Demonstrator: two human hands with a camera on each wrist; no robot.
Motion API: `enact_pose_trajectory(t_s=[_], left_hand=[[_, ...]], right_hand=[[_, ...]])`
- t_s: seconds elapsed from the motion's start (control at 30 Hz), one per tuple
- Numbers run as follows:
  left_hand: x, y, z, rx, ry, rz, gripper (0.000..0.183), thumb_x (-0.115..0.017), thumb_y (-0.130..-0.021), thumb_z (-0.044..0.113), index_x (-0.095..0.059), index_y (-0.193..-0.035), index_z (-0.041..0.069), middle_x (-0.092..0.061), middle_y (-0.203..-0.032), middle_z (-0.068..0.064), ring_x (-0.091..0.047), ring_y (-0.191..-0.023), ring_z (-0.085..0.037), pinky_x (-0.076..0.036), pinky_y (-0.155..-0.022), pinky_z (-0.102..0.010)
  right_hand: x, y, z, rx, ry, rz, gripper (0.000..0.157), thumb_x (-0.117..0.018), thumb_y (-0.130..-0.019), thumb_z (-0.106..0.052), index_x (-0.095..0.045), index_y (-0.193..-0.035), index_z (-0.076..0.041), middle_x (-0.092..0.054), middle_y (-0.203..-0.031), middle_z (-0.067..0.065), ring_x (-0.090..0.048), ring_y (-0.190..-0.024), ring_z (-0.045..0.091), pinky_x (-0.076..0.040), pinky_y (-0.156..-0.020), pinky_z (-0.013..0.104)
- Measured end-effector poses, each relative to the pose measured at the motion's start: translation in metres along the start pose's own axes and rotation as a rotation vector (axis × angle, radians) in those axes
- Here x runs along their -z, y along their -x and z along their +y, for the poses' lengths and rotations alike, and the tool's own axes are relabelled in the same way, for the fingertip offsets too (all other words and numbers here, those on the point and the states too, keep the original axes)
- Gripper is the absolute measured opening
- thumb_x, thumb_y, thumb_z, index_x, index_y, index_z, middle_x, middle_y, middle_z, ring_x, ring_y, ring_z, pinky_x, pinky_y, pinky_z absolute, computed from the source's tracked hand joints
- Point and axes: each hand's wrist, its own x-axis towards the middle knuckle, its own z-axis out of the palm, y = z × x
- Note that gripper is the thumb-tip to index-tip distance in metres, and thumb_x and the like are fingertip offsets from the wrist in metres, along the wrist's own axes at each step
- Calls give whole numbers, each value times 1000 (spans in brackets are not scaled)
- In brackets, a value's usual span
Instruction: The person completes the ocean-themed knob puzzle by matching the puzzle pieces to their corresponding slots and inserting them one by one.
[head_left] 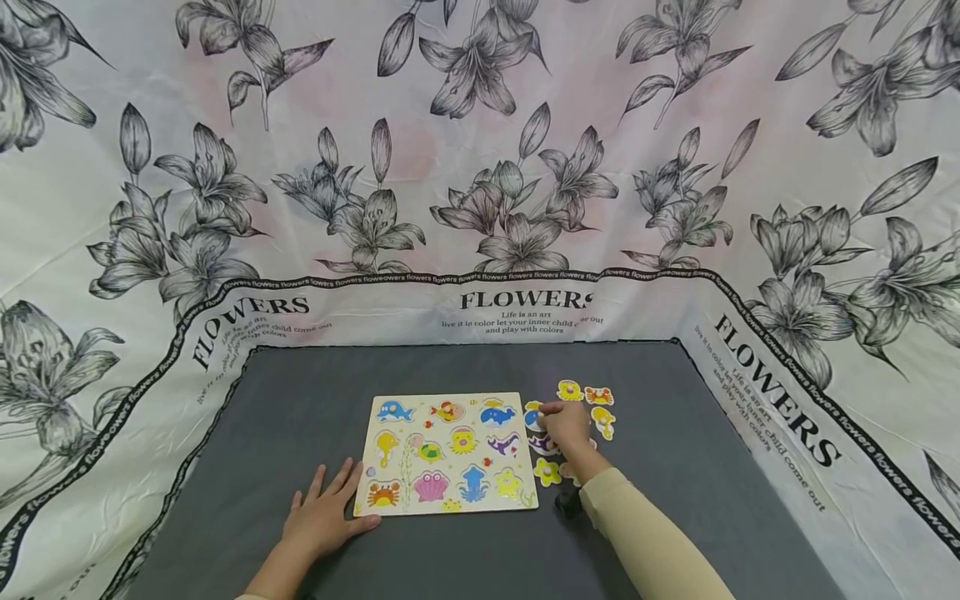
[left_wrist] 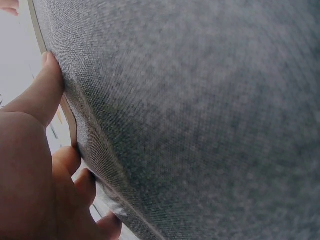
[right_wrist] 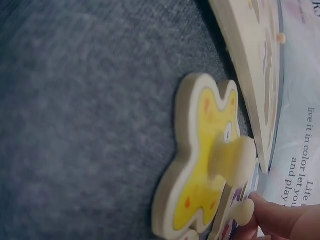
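Board [head_left: 450, 467] of pale, wood-like material lies flat on the tabletop [head_left: 300, 417], which has a dark grey, woven surface. It is rectangular, with smooth straight edges, and carries colourful sea-animal shapes in rows.

The left hand [head_left: 322, 512] rests at the lower left corner of this board; its fingers are spread and relaxed, clenching nothing, and the thumb lies along the edge.

To the right of the board, the right hand [head_left: 567, 429] has its bent fingertips at a blue piece [head_left: 532, 417], and they cover part of it; I cannot tell if they grasp it or only touch it. This piece is just beside the board's right edge.

Near this hand lie other loose pieces. A yellow star piece [right_wrist: 192, 180] is thick, with rounded arms, pale sides, orange dots and a round peg, which looks smooth. A purple piece [head_left: 542, 446] is between it and the blue one, partly hidden by the hand. Farther out are a round yellow piece [head_left: 569, 390], a red crab piece [head_left: 599, 396] and a curvy yellow piece [head_left: 603, 422].

The right forearm, in a beige sleeve [head_left: 652, 533], crosses over the tabletop. Behind everything hangs a white, wrinkled sheet [head_left: 420, 321] with grey flowers and printed words.
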Motion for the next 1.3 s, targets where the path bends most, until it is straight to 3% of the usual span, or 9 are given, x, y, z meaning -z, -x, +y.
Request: enact_pose_trajectory(t_s=[0.27,0.43,0.53,0.7,0.8,0.97,1.3], left_hand=[[1,2,2,2,15,3,112,-67,-74,79,-30,-161,19,-22,-168,-11,-6,-153,-50,-8,-112,-80],[3,2,2,4,7,8,112,-67,-74,79,-30,-161,19,-23,-168,-11,-6,-153,-51,-8,-112,-80],[2,1,2,5,4,4,112,-66,-74,79,-30,-161,18,-23,-168,-11,-6,-153,-51,-8,-112,-80],[1,1,3,11,1,-1,112,-66,-74,79,-30,-161,18,-23,-168,-12,-6,-152,-51,-8,-112,-80],[1,0,3,14,-1,-2,113,-67,-74,79,-30,-161,18,-23,-168,-12,-6,-152,-51,-8,-112,-80],[0,0,3,18,-5,-4,113,-66,-73,79,-30,-161,19,-23,-168,-11,-7,-152,-51,-8,-111,-80],[0,0,3,16,-10,6,112,-66,-73,79,-30,-161,19,-24,-168,-11,-7,-153,-51,-9,-111,-80]], right_hand=[[0,1,-2,2,19,23,15,-75,-92,-13,-80,-106,-11,-73,-112,15,-64,-70,19,-49,-49,27],[1,1,-3,55,22,54,16,-75,-92,-13,-80,-107,-10,-73,-112,15,-61,-61,18,-48,-45,27],[1,2,-4,93,33,80,17,-76,-92,-15,-80,-107,-10,-74,-111,13,-64,-70,19,-50,-51,29],[1,6,-9,160,81,111,17,-76,-92,-19,-81,-107,-13,-76,-108,9,-69,-94,25,-54,-77,38],[0,8,-14,185,64,95,18,-75,-93,-19,-80,-109,-13,-76,-109,9,-69,-100,27,-56,-86,43],[-6,13,-25,203,5,52,18,-76,-92,-19,-80,-109,-12,-76,-109,9,-69,-100,26,-58,-89,44],[-17,19,-39,272,-5,32,18,-78,-91,-20,-81,-107,-12,-77,-108,8,-71,-97,24,-59,-86,42]])
